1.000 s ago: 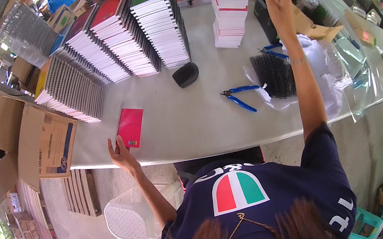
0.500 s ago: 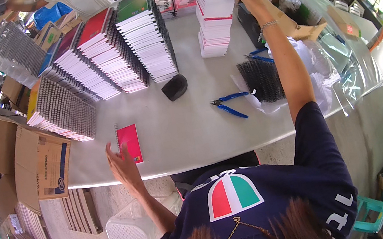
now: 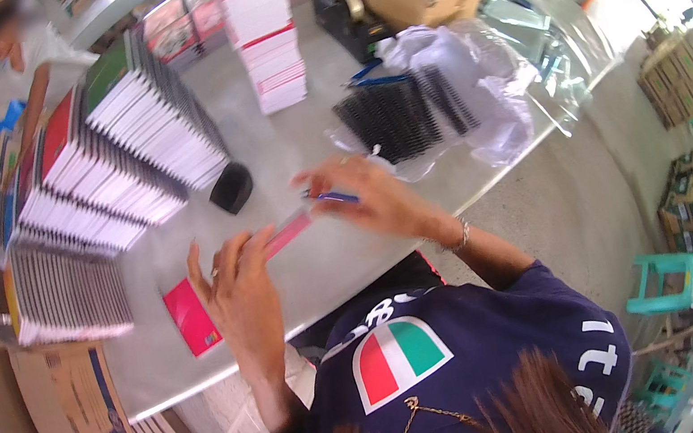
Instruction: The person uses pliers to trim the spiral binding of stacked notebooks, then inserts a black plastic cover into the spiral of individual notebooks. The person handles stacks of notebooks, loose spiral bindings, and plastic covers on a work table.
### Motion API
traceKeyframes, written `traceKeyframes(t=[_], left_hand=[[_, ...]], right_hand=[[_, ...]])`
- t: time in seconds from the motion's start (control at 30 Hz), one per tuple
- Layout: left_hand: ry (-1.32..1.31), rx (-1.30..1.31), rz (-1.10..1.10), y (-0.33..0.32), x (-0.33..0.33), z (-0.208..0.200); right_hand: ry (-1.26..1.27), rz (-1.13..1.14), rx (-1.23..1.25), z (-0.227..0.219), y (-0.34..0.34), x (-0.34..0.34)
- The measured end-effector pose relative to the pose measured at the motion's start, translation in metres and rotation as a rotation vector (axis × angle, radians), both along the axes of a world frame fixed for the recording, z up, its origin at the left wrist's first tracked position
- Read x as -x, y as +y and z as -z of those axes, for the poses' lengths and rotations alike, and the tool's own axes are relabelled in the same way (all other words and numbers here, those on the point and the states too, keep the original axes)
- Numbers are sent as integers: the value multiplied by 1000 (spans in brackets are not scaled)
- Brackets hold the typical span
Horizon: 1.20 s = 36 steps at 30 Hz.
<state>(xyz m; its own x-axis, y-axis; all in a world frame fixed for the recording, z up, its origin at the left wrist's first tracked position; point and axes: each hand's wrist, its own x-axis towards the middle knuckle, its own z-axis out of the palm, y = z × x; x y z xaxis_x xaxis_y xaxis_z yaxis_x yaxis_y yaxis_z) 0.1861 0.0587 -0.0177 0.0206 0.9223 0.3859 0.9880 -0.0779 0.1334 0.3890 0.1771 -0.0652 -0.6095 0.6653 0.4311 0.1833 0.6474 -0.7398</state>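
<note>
My left hand (image 3: pixel 239 279) reaches over the table, its fingers bent and slightly blurred. At its fingertips is a narrow pink piece (image 3: pixel 287 233), seen nearly edge-on, apparently held; I cannot make out whether it is a notebook. Partly under this hand, a small pink notebook (image 3: pixel 190 318) lies on the table. My right hand (image 3: pixel 375 198) is closed around blue-handled cutters (image 3: pixel 334 197), their tip close to the far end of the pink piece. Motion blurs its fingers. A black block-shaped object (image 3: pixel 231 188) rests beyond my left hand.
Tall stacks of spiral notebooks (image 3: pixel 150 121) fill the table's left side. A pink-covered stack (image 3: pixel 278 69) stands at the back middle. Black binding coils (image 3: pixel 390 119) lie on plastic at right, before an open cardboard box (image 3: pixel 421 1). A person (image 3: pixel 41 61) is at the far left.
My right hand has come down from the pink stack and taken up the cutters from the table. The left hand has moved right, beside the pink piece. The view has turned.
</note>
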Motion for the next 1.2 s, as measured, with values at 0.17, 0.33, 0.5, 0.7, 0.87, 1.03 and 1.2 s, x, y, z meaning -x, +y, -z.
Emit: traceKeyframes(t=[0.17, 0.33, 0.5, 0.7, 0.87, 1.03, 1.2], left_hand=[[-73, 75, -124, -10, 23, 47], [-172, 79, -212, -11, 25, 90], [-166, 0, -301, -14, 16, 109], [-87, -35, -427, -7, 1, 113], [-184, -111, -497, 1, -2, 126], [-140, -211, -467, 10, 5, 138], [-105, -210, -473, 6, 5, 130]], right_hand=[[-324, 1220, -291, 78, 83, -121], [-632, 1325, -45, 115, 93, -185], [-251, 1379, 120, 102, 96, -191], [-6, 1477, -147, 84, 92, -181], [643, 1008, 191, 52, 78, -162], [1048, 404, 527, 22, 65, -124], [838, 100, 704, 12, 46, -40]])
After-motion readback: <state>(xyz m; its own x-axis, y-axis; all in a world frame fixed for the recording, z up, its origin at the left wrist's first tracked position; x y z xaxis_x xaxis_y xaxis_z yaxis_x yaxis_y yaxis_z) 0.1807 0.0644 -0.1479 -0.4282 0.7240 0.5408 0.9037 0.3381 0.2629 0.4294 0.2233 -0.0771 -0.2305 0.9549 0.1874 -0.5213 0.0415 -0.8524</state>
